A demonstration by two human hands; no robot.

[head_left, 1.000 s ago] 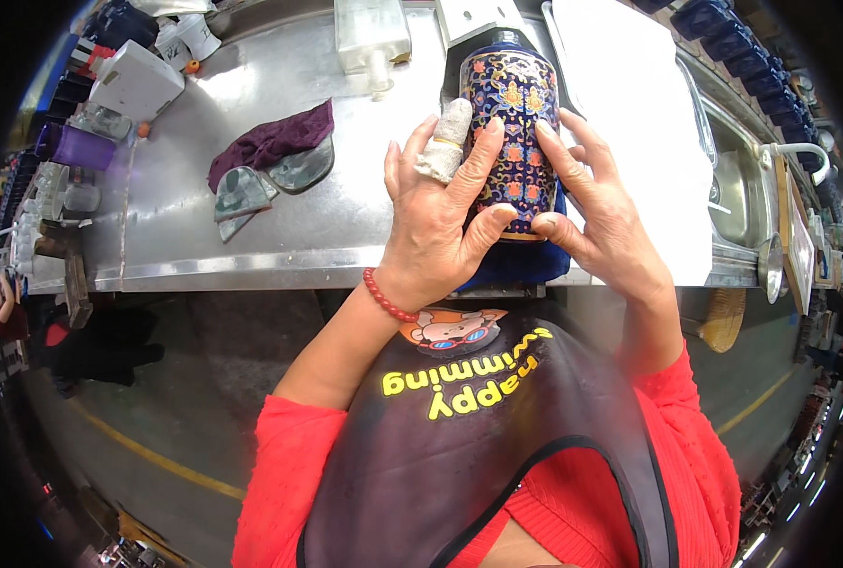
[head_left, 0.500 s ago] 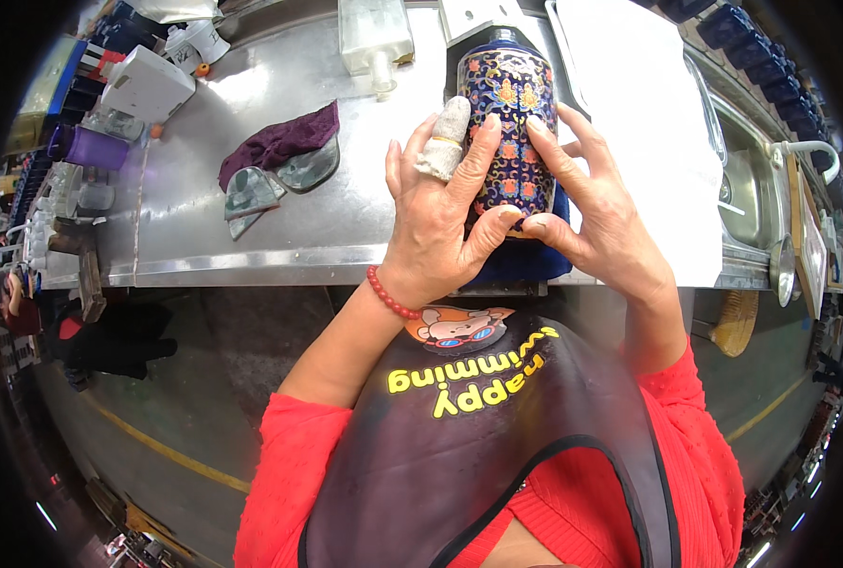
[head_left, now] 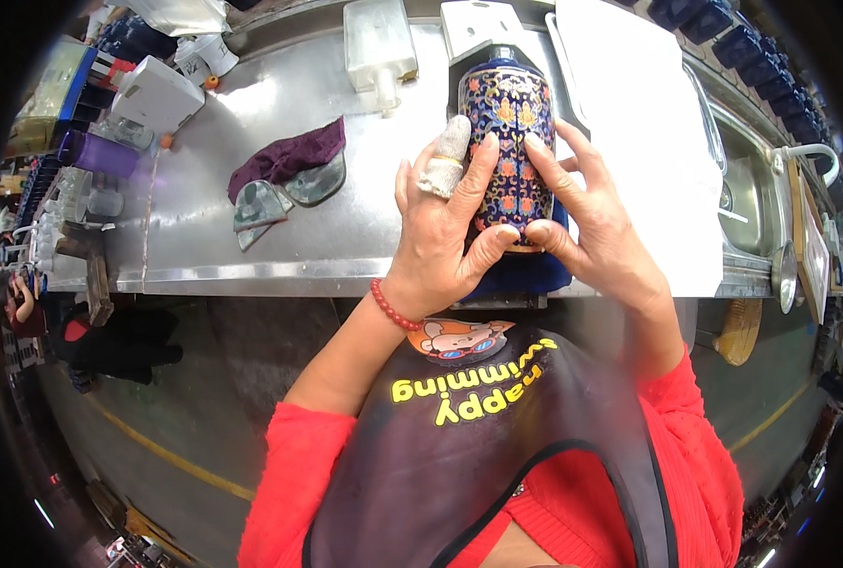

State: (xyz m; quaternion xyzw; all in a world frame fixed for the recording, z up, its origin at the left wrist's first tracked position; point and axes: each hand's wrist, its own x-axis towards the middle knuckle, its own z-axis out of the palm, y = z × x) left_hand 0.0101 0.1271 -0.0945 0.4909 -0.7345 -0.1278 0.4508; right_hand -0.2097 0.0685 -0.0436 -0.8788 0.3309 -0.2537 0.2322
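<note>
A dark blue bottle (head_left: 507,142) with a colourful floral pattern lies lengthwise in front of me, its neck pointing away. My left hand (head_left: 440,235) holds its left side, thumb at the base end and fingers along the pattern. One left finger wears a grey-white cloth finger cover (head_left: 447,159). On the opposite side my right hand (head_left: 603,227) grips the bottle, its thumb also by the base and fingertips on the patterned surface. Beneath the bottle's near end shows a dark blue pad (head_left: 516,278). The bottle's underside is hidden.
Left of the hands, a purple cloth (head_left: 289,153) lies against dark green flat pieces (head_left: 260,208) on the metal table (head_left: 194,199). A clear glass bottle (head_left: 380,57) lies behind. White sheet (head_left: 634,142) covers the right part, beside a sink (head_left: 753,185). A purple cup (head_left: 99,151) stands far left.
The whole view has shifted slightly, so the table and bottle sit a little lower. Both hands stay on the bottle, with fingertips slightly lower along its pattern.
</note>
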